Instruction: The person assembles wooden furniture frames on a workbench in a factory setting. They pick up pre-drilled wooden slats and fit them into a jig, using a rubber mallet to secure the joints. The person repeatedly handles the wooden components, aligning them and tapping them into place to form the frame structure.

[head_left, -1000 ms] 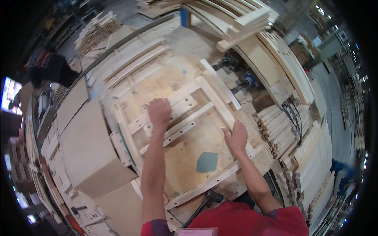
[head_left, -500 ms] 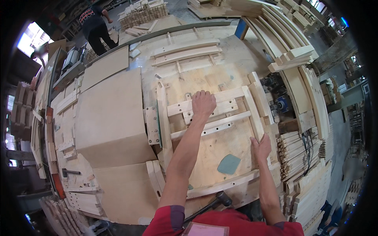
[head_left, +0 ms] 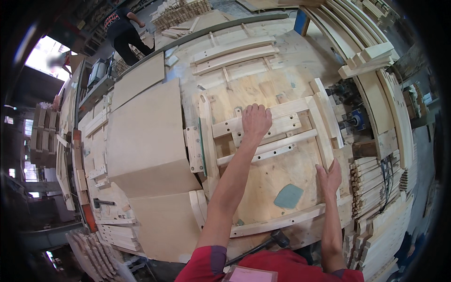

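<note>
Head view: at the left, a small hammer (head_left: pixel 104 202) lies on the worktop (head_left: pixel 300 61). Past it, up at the back, a person (head_left: pixel 124 30) in dark clothes bends over. A big tan sheet (head_left: pixel 145 136) covers much of the left side, with a thin green strip (head_left: pixel 203 145) by its right edge. Just right of that, the wood frame (head_left: pixel 285 109) lies flat on the worktop. The left hand (head_left: pixel 256 120) is curled over its far bar, fingers bent and closed on it. A black mallet (head_left: pixel 280 238) is at the near edge, and a green patch (head_left: pixel 288 196) is a bit farther in. The right hand (head_left: pixel 330 176) holds the right bar near its close end, thumb and fingers a little apart around it. Farther right is a pile of sticks (head_left: pixel 371 176).
</note>
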Tool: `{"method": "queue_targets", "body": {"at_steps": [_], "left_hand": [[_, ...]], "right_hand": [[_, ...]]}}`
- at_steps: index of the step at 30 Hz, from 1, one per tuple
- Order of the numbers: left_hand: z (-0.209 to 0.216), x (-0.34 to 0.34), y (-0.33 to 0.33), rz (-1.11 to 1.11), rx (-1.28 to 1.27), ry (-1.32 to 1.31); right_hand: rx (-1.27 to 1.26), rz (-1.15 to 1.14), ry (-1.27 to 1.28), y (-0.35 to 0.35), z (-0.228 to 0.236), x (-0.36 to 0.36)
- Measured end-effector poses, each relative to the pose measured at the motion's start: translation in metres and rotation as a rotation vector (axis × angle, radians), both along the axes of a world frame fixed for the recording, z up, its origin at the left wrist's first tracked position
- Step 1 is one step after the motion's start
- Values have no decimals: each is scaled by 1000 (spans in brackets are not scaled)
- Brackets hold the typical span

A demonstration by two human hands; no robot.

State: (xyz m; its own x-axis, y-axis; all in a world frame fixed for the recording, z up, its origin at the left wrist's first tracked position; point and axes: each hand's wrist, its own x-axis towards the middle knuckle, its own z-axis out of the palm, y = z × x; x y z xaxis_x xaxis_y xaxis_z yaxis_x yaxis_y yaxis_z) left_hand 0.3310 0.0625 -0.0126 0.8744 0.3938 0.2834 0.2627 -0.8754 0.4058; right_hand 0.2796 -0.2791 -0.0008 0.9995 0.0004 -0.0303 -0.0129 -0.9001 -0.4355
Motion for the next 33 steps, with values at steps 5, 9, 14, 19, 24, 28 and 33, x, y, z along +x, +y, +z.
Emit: {"method": "queue_targets", "body": {"at_steps": [5, 9, 14, 19, 24, 28, 33], "left_hand": [[0, 2, 2, -26, 5, -20], [0, 0, 4, -41, -13, -51], [9, -19, -2, -22, 135, -279], [21, -131, -108, -625, 245, 94], [14, -216, -164, -313, 121, 64], [11, -227, -185, -289, -219, 429], [13, -227, -126, -241, -670, 440]], "right_hand": [[64, 4, 1, -8, -5, -3], [105, -1, 39, -3, 4, 0], [100, 46, -75, 3, 3, -3], [175, 276, -397, 40, 18, 26], [219, 644, -462, 164, 31, 89], [109, 879, -275, 235, 16, 121], [-35, 832, -86, 277, 9, 113]]}}
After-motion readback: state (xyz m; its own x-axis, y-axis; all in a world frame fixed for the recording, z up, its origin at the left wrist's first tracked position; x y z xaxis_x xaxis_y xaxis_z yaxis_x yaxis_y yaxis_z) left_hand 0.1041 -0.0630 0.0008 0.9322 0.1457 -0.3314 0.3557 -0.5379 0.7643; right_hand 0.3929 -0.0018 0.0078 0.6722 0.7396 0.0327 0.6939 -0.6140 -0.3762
